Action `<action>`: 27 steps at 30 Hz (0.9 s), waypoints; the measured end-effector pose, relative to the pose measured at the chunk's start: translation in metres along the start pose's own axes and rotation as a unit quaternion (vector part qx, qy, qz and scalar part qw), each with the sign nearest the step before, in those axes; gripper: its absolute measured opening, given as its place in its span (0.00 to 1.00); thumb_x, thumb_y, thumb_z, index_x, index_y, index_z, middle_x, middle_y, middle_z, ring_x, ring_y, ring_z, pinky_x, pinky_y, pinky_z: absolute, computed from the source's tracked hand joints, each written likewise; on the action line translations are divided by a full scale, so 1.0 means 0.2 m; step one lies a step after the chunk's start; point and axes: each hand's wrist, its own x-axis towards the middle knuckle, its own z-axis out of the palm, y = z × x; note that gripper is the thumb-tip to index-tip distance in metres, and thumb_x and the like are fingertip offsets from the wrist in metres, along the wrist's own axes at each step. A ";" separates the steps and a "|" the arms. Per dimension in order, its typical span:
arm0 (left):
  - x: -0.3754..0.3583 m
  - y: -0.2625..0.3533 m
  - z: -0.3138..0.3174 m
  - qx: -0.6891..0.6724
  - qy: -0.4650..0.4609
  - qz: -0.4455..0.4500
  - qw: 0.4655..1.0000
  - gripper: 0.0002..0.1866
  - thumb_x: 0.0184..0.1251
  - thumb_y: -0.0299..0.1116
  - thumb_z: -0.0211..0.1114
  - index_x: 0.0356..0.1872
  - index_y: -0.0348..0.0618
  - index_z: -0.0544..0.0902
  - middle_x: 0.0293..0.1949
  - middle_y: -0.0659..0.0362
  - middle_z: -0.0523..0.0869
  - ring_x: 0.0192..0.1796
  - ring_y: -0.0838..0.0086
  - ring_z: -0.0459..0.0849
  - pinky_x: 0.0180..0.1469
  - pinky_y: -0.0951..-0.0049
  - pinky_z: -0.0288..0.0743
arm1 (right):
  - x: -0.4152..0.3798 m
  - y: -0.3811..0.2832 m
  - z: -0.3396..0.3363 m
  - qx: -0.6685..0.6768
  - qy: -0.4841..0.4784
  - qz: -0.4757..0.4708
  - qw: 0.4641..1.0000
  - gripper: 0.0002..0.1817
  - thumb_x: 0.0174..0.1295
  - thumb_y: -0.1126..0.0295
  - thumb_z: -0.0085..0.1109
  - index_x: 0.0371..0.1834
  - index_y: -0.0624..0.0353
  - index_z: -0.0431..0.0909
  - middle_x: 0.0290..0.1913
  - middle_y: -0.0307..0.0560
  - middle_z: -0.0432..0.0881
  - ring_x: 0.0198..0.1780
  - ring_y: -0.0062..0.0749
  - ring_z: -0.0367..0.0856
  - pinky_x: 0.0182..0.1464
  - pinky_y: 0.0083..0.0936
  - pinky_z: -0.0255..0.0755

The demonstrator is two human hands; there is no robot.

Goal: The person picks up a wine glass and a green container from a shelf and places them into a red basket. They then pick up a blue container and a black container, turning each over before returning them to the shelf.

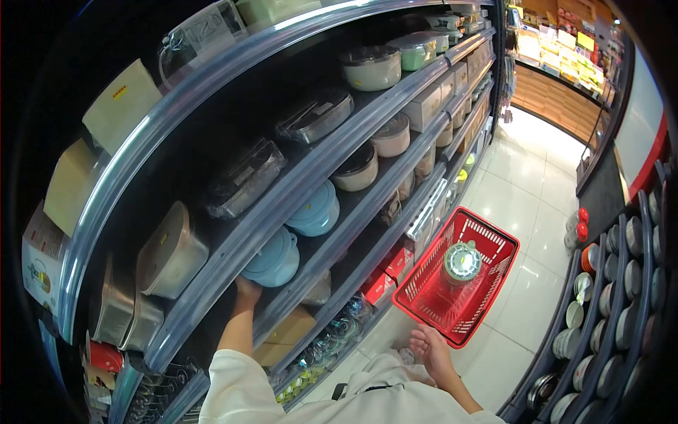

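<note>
My left hand (246,291) reaches into the shelf and grips the lower left edge of a light blue lidded bowl (274,260); its fingertips are hidden. Right behind that bowl stands another blue lidded bowl (316,210). My right hand (429,346) hovers by the near end of a red shopping basket (458,332), fingers loosely bent and apart, holding nothing. Inside the basket sits a round, pale green, see-through container (462,262).
Above the blue bowls, a shelf carries plastic-wrapped glass dishes (247,180) and metal boxes (173,251). Farther along are cream lidded pots (371,68). Dish racks (625,304) line the right side of the tiled aisle (522,283). A lit wooden display (554,99) stands at the far end.
</note>
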 end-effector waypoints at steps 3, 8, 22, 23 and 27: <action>-0.03 0.02 0.04 -0.009 -0.014 -0.004 1.000 0.33 0.68 0.60 0.48 0.65 0.46 0.66 0.64 0.57 0.70 0.66 0.63 0.67 0.69 0.57 0.59 | 0.00 -0.01 0.02 0.000 -0.008 -0.002 1.000 0.18 0.67 0.62 0.52 0.54 0.61 0.72 0.43 0.44 0.81 0.40 0.27 0.80 0.45 0.25 0.75; -0.04 0.01 0.02 0.001 -0.014 0.006 1.000 0.32 0.68 0.58 0.48 0.63 0.46 0.68 0.62 0.57 0.71 0.65 0.64 0.69 0.68 0.58 0.61 | 0.03 -0.02 0.03 -0.002 -0.011 0.003 1.000 0.17 0.67 0.62 0.52 0.54 0.61 0.72 0.43 0.45 0.81 0.40 0.26 0.80 0.45 0.25 0.75; -0.07 -0.03 0.03 -0.017 0.045 0.028 0.998 0.35 0.68 0.63 0.44 0.65 0.48 0.66 0.63 0.58 0.70 0.65 0.64 0.68 0.68 0.60 0.60 | 0.02 -0.04 0.03 -0.011 -0.010 0.001 1.000 0.17 0.67 0.63 0.53 0.54 0.61 0.72 0.43 0.45 0.81 0.40 0.26 0.80 0.45 0.23 0.74; -0.08 -0.04 0.03 -0.028 0.062 0.045 0.997 0.36 0.67 0.64 0.43 0.66 0.48 0.65 0.64 0.58 0.69 0.66 0.63 0.67 0.68 0.60 0.59 | 0.02 -0.04 0.03 -0.011 -0.011 0.001 1.000 0.17 0.67 0.63 0.53 0.54 0.61 0.71 0.43 0.45 0.81 0.40 0.26 0.80 0.45 0.24 0.74; -0.05 -0.08 -0.04 0.022 0.062 0.115 0.991 0.38 0.68 0.65 0.39 0.68 0.49 0.62 0.68 0.58 0.64 0.69 0.62 0.62 0.70 0.60 0.54 | 0.01 -0.03 0.00 -0.010 -0.003 -0.006 1.000 0.16 0.68 0.63 0.51 0.53 0.61 0.72 0.41 0.44 0.82 0.39 0.27 0.80 0.44 0.25 0.75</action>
